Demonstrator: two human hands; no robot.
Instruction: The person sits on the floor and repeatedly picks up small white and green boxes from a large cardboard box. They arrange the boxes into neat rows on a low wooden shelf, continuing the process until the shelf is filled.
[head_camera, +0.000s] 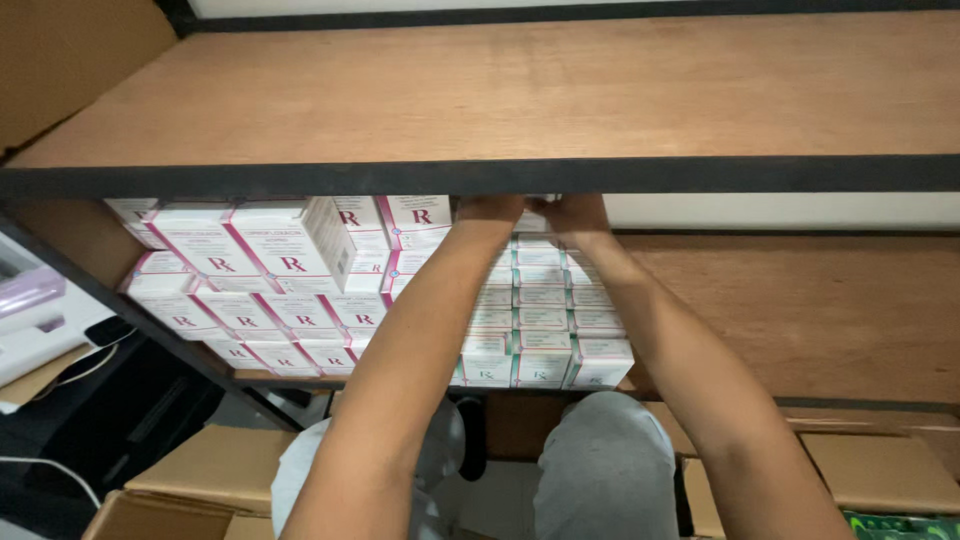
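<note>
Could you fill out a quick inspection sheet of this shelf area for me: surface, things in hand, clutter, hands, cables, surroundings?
Surface: wooden shelf board in a dark metal frame; bare wooden board above.
Job's things: stacked white-and-green boxes, rows running to the back.
Clutter: white-and-pink boxes stacked at left, some tilted.
Hands: left hand and right hand reach the top rear of the green stack, partly hidden by the upper shelf's edge; grip unclear.
Cables: white cable on the dark floor at left.
Surroundings: cardboard cartons on the floor below.
</note>
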